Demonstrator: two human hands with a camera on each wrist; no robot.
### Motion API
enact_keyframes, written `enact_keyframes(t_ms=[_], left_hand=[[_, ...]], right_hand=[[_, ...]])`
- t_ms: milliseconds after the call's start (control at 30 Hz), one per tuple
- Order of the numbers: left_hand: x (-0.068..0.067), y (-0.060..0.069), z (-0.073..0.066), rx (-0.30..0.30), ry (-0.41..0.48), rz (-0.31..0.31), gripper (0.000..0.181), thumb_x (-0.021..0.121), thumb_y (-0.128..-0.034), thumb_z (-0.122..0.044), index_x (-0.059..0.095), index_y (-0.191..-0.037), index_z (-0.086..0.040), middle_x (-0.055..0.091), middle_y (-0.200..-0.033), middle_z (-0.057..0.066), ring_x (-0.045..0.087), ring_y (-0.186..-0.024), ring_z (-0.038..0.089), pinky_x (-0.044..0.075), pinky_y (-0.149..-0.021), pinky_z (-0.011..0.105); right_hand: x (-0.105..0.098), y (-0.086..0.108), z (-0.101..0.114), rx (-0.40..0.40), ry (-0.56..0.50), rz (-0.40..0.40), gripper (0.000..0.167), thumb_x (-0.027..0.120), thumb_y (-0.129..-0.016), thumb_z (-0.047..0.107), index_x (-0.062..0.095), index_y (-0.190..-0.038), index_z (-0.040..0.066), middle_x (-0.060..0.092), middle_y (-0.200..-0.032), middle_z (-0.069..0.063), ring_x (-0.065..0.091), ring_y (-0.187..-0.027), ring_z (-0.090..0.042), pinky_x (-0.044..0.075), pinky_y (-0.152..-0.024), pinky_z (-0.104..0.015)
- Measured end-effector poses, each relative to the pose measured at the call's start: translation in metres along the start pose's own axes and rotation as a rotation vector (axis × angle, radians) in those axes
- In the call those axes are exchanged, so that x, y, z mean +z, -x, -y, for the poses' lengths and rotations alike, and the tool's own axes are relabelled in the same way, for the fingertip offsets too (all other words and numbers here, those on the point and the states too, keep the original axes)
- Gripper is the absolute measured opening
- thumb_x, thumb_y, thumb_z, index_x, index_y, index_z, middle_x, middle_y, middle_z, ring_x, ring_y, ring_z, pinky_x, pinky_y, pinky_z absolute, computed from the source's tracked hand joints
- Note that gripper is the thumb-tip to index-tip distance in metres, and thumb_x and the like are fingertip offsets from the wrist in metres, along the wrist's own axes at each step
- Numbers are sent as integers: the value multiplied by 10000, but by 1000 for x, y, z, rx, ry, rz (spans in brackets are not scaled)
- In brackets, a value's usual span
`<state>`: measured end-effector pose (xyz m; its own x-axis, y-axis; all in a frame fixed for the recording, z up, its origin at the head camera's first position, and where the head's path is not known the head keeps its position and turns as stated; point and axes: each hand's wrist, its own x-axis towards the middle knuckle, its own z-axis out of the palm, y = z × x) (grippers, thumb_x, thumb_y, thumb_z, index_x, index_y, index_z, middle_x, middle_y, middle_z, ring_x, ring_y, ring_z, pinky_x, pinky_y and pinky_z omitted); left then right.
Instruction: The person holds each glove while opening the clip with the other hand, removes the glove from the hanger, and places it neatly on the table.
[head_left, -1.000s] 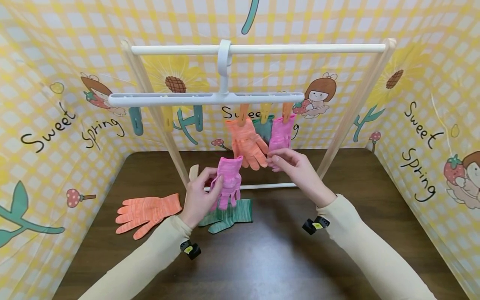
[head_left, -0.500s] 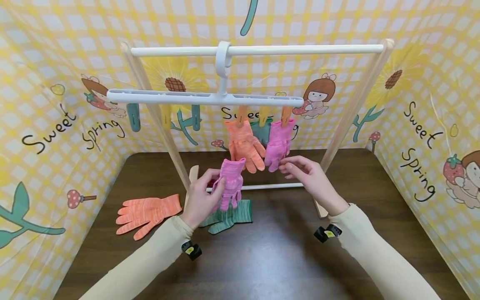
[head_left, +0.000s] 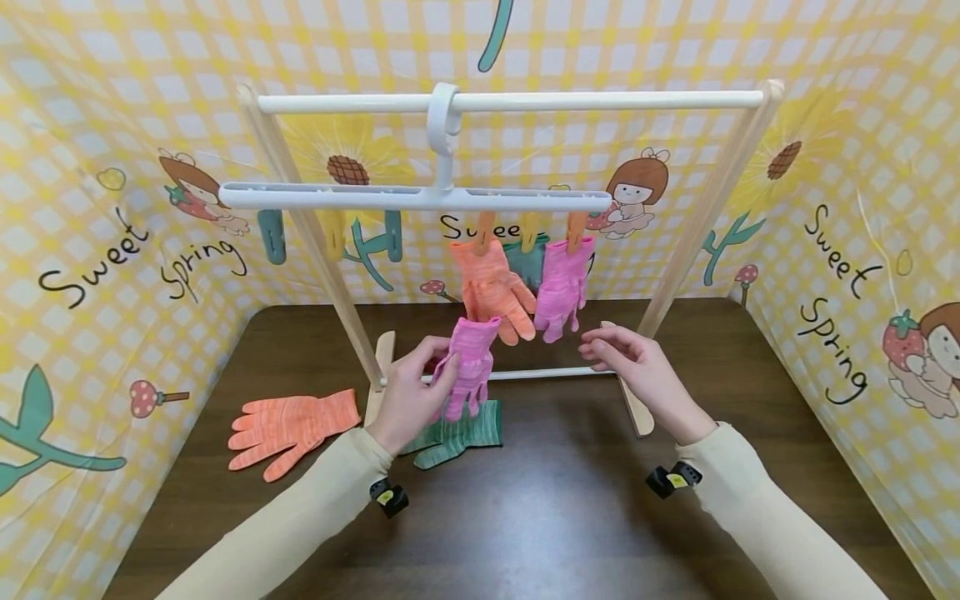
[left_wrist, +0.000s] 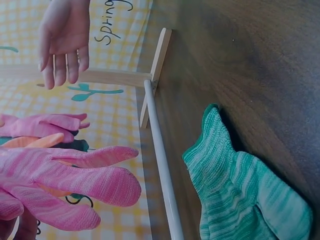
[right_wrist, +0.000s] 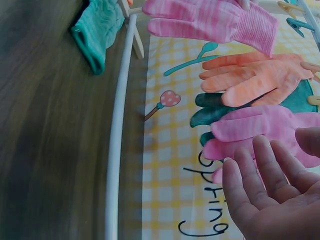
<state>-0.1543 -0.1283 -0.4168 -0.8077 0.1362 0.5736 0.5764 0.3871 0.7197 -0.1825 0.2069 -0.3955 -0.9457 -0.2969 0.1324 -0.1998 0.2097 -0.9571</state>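
My left hand (head_left: 414, 387) pinches a pink knit glove (head_left: 474, 358) by its side, thumb in front, cuff up and fingers hanging down. Apart from everything, my right hand (head_left: 645, 371) hovers just right of the pegged gloves, fingers relaxed and palm bare in the right wrist view. From the white hanger (head_left: 322, 198) hang an orange glove (head_left: 491, 287), a green glove (head_left: 527, 265) partly hidden behind, and another pink glove (head_left: 564, 283). Orange pegs (head_left: 576, 232) and a yellow peg (head_left: 529, 233) grip their cuffs.
The hanger hooks over a wooden rack's white top rail (head_left: 600, 101). Two teal pegs (head_left: 272, 237) and a yellow peg (head_left: 334, 235) dangle at its left. On the brown table (head_left: 540, 517) lie an orange glove (head_left: 296, 429) and a green glove (head_left: 461, 437), the latter partly behind the held glove.
My right hand has drawn away rightward from the hanging pink glove, which its fingers were at a second ago. My left hand, with its pink glove, has shifted slightly right.
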Motion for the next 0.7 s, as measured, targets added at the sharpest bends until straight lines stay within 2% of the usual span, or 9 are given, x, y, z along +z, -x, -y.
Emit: enact_keyframes(t_ms=[133,267,500,700], left_hand=[[3,-1,-1,0,7,20,116,690,-987,-50,682,-1103,-53,685,-899,31,621,-754,168,540,-646,221],[7,-3,-1,8,7,33,104,681,-991,-44,680,-1094,-61,655,-860,15,606,-740,185,518,-640,215],[14,-5,-3,32,-12,42,111,682,-983,-35,685,-1092,-54,618,-821,21,571,-724,189,491,-650,249],[22,-7,-3,26,-44,74,105,687,-982,-44,677,-1086,-58,607,-812,10,565,-716,204,484,-647,250]], right_hand=[[-5,4,-6,8,1,-7,342,578,-1080,175,616,-1292,-90,714,-1208,-190,709,-1056,-97,577,-901,-289],[-9,9,-12,11,7,-19,345,581,-1078,169,613,-1292,-99,707,-1205,-205,711,-1048,-113,576,-881,-270],[-16,16,-21,20,-2,-37,334,579,-1080,161,615,-1282,-103,745,-1122,-39,707,-1009,-60,587,-861,-280],[-22,21,-25,27,-14,-61,356,581,-1078,157,607,-1293,-125,749,-1050,76,709,-1016,-85,586,-874,-282]])
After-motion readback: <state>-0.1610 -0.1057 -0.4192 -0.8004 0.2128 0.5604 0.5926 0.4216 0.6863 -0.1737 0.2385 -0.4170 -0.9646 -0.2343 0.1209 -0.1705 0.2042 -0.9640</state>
